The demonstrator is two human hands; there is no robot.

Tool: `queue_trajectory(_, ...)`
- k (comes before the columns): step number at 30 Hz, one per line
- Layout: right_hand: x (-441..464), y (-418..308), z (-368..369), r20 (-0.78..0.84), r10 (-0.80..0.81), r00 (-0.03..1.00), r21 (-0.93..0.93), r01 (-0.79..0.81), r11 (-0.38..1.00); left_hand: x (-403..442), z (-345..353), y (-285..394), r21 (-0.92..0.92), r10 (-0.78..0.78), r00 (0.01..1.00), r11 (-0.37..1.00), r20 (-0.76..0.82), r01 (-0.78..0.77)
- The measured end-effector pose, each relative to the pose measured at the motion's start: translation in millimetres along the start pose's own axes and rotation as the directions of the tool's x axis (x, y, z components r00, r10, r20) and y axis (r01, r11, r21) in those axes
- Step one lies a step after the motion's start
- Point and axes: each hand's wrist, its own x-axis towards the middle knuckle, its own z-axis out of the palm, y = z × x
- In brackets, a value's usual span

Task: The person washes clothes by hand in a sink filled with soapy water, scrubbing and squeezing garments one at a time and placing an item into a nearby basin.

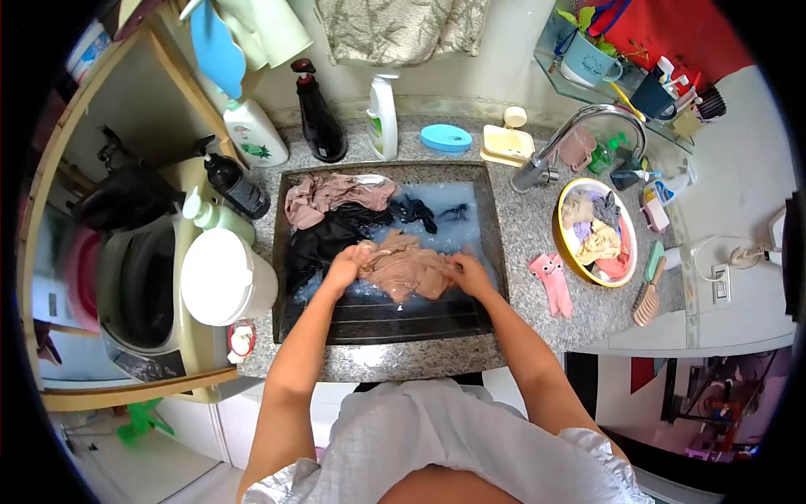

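A wet tan garment [405, 267] is spread between my hands over the front part of the dark sink [386, 331]. My left hand [346, 265] is closed on its left edge, and my right hand [470, 275] grips its right edge. Behind it, a black garment [323, 244] lies partly in the cloudy, bluish soapy water [457, 231]. At the back left corner of the sink, a dusty-pink garment [336, 200] is bunched up. A small dark cloth [413, 212] floats near the middle.
On the right of the counter stand a yellow-rimmed basin [557, 235] of clothes, a pink cloth item [552, 284], a brush [647, 300] and the faucet [537, 172]. Several bottles and a blue soap dish [446, 138] line the back. At left sits a white bucket [220, 277] near a washing machine [138, 286].
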Motion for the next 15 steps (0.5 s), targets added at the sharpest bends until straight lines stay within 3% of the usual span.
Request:
queue_trajectory(2, -3.7, 1.6, -1.0, -0.089, 0.02, 0.996, 0.056, -0.015, 0.998, -20.1, -19.1, 22.8, -0.397, -0.034, 0.999, 0.917, -0.032, 0.019)
queue_trajectory(3, -3.9, 2.7, -5.3, -0.101, 0.041, 0.994, 0.112, -0.029, 0.993, -30.9, -25.6, 38.5, -0.442, -0.057, 0.997, 0.896, -0.044, 0.032)
queue_trajectory(6, 1.8, 5.3, -21.5, -0.244, -0.003, 0.97, 0.231, 0.061, 0.971, -48.0, -41.2, 56.9, -0.481, -0.075, 0.996, 0.876, -0.052, 0.041)
queue_trajectory(8, 5.5, -12.0, -46.6, -0.304, 0.083, 0.949, 0.443, 0.064, 0.894, -51.9, -48.5, 59.7, -0.518, 0.016, 0.997, 0.853, -0.082, -0.056)
queue_trajectory(10, 14.0, -17.2, -70.4, -0.416, 0.052, 0.908, 0.317, 0.092, 0.944, -59.8, -55.5, 74.9, -0.59, 0.014, 0.992, 0.803, -0.127, -0.087)
queue_trajectory(12, 20.9, -24.7, -87.1, -0.387, 0.125, 0.914, 0.397, 0.043, 0.917, -61.9, -62.4, 86.8, -0.621, 0.063, 0.988, 0.771, -0.141, -0.138)
queue_trajectory(14, 22.7, -37.1, -99.7, -0.293, 0.185, 0.938, 0.622, 0.04, 0.782, -68.4, -64.1, 110.5, -0.642, 0.07, 0.989, 0.755, -0.128, -0.137)
queue_trajectory(15, 23.7, -39.3, -102.5, -0.282, 0.181, 0.942, 0.617, 0.034, 0.786, -70.7, -62.5, 123.5, -0.645, 0.099, 0.983, 0.744, -0.153, -0.175)
